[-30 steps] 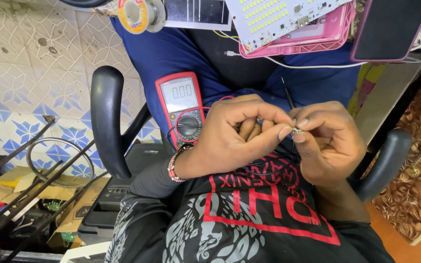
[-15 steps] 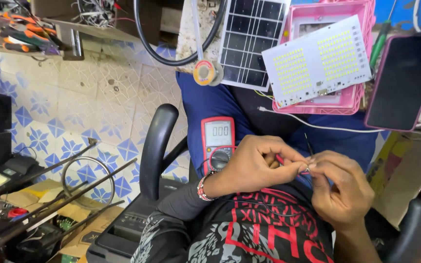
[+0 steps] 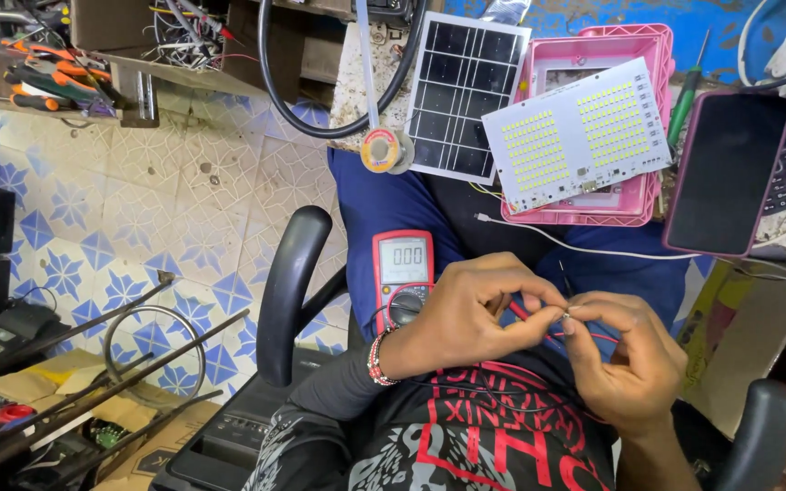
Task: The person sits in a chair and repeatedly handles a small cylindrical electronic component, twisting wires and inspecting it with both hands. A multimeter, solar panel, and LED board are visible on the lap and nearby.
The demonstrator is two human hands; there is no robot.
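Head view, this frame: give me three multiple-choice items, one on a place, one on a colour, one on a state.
1. Where does the red digital multimeter lie?
A on the person's lap
B on the tiled floor
C on the pink plastic tray

2. What colour is the tray under the white LED panel?
A green
B pink
C black

3. How do the left hand and right hand stand?
A far apart
B flat on the bench
C fingertips meeting on a thin red wire

Answers: 1 A, it rests on the blue trousers; 2 B, pink rim shows; 3 C, the fingertips pinch together.
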